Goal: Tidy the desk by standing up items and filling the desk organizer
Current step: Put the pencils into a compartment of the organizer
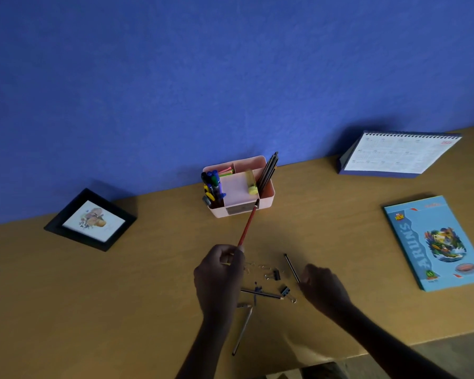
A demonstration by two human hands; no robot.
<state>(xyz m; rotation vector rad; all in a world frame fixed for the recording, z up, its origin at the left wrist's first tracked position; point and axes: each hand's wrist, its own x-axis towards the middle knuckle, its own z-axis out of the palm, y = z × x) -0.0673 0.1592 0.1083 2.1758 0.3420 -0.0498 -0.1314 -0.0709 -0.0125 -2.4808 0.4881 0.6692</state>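
My left hand [219,272] grips a red pencil [248,224] that points up toward the pink desk organizer [268,194]. The organizer holds markers [212,183], dark pencils [268,168], sticky tabs and a yellow item. A dark pencil [292,268] is pinched at its lower end by my right hand [323,287]. More pencils [260,294] [242,330], binder clips [274,275] [285,290] and paper clips lie loose on the wooden desk [121,296] between my hands.
A black picture frame [89,220] lies flat at the back left. A desk calendar [397,155] stands at the back right against the blue wall. A blue notebook [435,243] lies flat on the right. The desk's front edge runs at the lower right.
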